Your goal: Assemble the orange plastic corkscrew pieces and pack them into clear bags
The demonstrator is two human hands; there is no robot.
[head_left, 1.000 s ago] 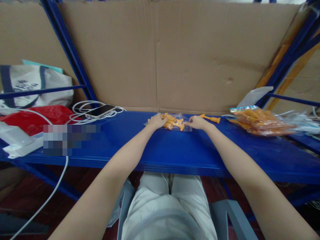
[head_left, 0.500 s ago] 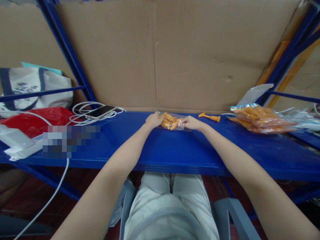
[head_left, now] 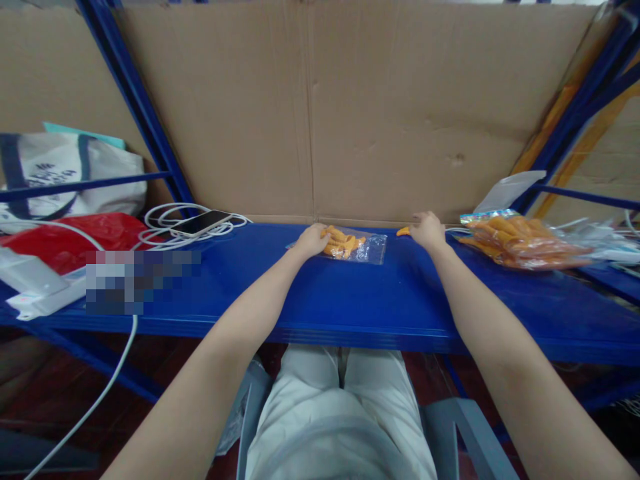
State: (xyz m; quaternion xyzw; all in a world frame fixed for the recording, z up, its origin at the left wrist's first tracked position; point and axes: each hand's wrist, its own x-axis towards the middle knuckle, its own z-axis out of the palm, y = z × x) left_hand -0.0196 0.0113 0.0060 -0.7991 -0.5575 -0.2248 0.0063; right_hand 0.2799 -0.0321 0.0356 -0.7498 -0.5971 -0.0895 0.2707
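A clear plastic bag (head_left: 374, 249) with several orange plastic pieces (head_left: 343, 243) in it lies flat on the blue table. My left hand (head_left: 313, 241) grips the bag's left end, its fingertips partly hidden behind the hand. To the right, my right hand (head_left: 429, 231) is over a loose orange hammer-shaped plastic piece (head_left: 403, 231). Only the left tip of that piece shows; the hand covers the rest. The right fingers look apart, and whether they touch the piece is hard to see.
Filled bags of orange pieces (head_left: 520, 243) are piled at the right. On the left lie a phone (head_left: 203, 223), coiled white cable (head_left: 153, 235), a red plastic bag (head_left: 107, 230) and a white power strip (head_left: 43, 297). Cardboard (head_left: 310, 120) stands behind the blue table (head_left: 350, 300).
My right hand has let go of the bag's right end and moved right, over the loose orange piece. My left hand stays at the bag, which now lies flatter.
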